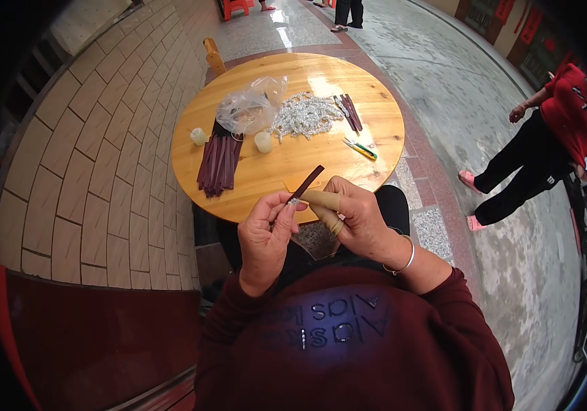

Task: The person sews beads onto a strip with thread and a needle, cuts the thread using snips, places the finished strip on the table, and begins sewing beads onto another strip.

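Between thumb and fingers, my left hand [266, 236] pinches a narrow dark maroon strip [308, 182] that points up and away over the table's near edge. Tiny shiny beads [294, 201] show at the strip's lower end, by my left fingertips. My right hand [358, 218] is closed close beside that end, with tan covers on some of its fingers. Whatever it pinches is too small to make out. A bangle circles my right wrist.
The round wooden table [338, 73] bears a pile of maroon strips [219, 164], a clear plastic bag [247, 113], heaped silvery bead strings [306, 116], more strips [352, 113], yellow-green thread snips [360, 148] and two pale spools [263, 142]. A person in red [571, 113] stands right.
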`<action>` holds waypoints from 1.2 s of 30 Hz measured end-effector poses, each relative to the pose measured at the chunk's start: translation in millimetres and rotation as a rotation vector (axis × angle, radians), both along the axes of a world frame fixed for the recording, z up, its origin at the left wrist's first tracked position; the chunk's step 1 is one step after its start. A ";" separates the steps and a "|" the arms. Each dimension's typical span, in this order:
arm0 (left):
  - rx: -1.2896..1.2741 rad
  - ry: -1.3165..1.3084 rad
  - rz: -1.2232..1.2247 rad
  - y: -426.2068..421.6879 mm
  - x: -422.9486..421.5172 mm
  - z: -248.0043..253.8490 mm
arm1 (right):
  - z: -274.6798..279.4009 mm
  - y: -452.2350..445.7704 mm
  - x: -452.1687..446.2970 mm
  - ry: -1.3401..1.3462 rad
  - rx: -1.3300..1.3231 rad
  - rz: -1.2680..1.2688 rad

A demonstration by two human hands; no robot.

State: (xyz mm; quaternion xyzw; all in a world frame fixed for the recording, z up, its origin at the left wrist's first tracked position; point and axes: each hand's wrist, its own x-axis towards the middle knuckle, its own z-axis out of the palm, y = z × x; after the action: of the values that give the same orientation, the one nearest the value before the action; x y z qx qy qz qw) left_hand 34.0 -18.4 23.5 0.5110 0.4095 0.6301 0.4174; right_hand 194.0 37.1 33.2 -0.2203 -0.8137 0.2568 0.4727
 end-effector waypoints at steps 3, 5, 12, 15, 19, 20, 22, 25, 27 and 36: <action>0.019 0.038 0.037 -0.2 0.8 -2.3 | -0.5 0.1 -0.3 -0.005 0.011 -0.014; 0.030 0.056 0.059 0.6 1.9 -3.8 | -1.7 1.1 0.2 -0.019 0.015 -0.022; 0.275 0.546 0.373 2.9 4.1 -13.0 | 1.8 -2.8 -1.7 -0.073 0.083 -0.088; 0.387 0.687 0.435 2.7 4.3 -12.7 | -0.1 -3.3 -2.8 -0.089 0.097 -0.130; 0.487 0.870 0.491 6.8 11.2 -21.2 | -2.6 -4.8 -0.4 -0.155 0.153 -0.192; 0.512 0.885 0.519 8.8 14.6 -24.1 | -8.0 -3.9 -1.7 -0.157 0.161 -0.212; 0.432 0.866 0.505 10.6 16.0 -28.7 | -15.2 1.1 -3.2 -0.206 0.191 -0.238; 0.339 0.743 0.518 15.8 9.9 -35.1 | -15.0 1.6 -7.8 -0.180 0.128 -0.228; 0.341 0.713 0.511 12.9 11.2 -27.9 | -12.3 -0.3 -6.8 -0.167 0.125 -0.223; 0.483 0.843 0.583 12.6 15.5 -35.2 | -22.6 0.7 -11.7 -0.092 0.124 -0.211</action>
State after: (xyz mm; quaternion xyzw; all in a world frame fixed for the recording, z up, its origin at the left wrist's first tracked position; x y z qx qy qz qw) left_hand 49.5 -5.9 -11.7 0.6652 0.5092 0.5364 -0.1026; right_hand 182.3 37.9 10.6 -0.2864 -0.8211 0.1447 0.4720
